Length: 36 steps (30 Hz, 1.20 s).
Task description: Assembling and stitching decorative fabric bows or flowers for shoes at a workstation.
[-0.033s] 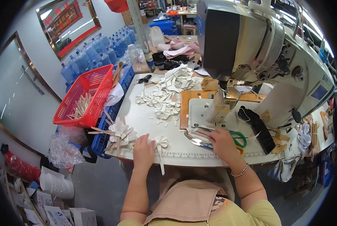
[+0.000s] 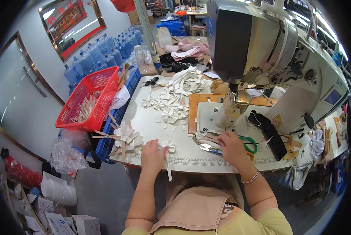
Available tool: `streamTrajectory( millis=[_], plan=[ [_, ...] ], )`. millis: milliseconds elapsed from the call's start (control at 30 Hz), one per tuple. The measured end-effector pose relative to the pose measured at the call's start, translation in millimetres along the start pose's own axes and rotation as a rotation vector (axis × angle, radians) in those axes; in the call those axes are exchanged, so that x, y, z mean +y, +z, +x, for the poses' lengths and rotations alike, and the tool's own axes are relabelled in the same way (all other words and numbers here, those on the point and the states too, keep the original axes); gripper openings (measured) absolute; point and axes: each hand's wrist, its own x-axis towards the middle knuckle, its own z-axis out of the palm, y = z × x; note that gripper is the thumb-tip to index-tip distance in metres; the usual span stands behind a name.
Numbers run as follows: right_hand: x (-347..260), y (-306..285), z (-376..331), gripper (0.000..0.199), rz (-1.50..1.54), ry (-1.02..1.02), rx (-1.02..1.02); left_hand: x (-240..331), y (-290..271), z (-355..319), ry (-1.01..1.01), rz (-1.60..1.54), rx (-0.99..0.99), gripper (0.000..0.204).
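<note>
My left hand (image 2: 151, 157) rests at the table's front edge, fingers stretched forward and thumb apart. Its thumb touches a white bow (image 2: 169, 146) whose narrow tail (image 2: 168, 168) hangs toward the edge. Farther right, my right hand (image 2: 234, 149) has its fingers curled down over metal hand tools (image 2: 209, 147); whatever is between the fingertips is hidden. Green-handled scissors (image 2: 249, 144) lie beside that hand. A stack of white bows with tan straps (image 2: 127, 137) lies left of my left hand. More loose white bows (image 2: 171, 115) are spread farther back.
A sewing machine (image 2: 257, 47) stands at the right, with a black pouch-like item (image 2: 272, 137) by its base. At the left, a red basket (image 2: 107, 84) holds tan strips. White pieces (image 2: 189, 82) are heaped at the back. A ruler strip (image 2: 195, 161) runs along the front edge.
My left hand has shifted slightly right, and its thumb now reaches the white bow. My right hand stays in place over the tools.
</note>
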Motion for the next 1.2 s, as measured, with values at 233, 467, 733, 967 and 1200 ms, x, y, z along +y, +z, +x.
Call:
streamTrajectory(
  millis=[233,467,733,967,1200],
  plan=[
    [-24.7,45.1,13.6,0.016,0.486,-0.059,-0.044,20.6,16.2,-1.9,-0.084,-0.752,-0.219,0.045],
    [-39.8,23.1,24.5,0.020,1.112,0.266,-0.725,39.2,8.3,-27.7,0.043,-1.101,-0.215,0.042],
    [-52.8,22.5,6.4,0.014,0.671,0.004,-0.328,43.4,20.5,-35.1,0.108,-1.100,-0.195,0.044],
    [-62.8,25.0,-0.4,0.010,0.560,0.052,0.051,91.7,8.7,-24.2,0.107,-0.577,0.299,0.021],
    [-59.6,27.1,-3.1,0.010,0.523,0.012,0.020,74.9,6.8,-16.4,-0.115,-1.078,-0.227,0.011]
  ],
)
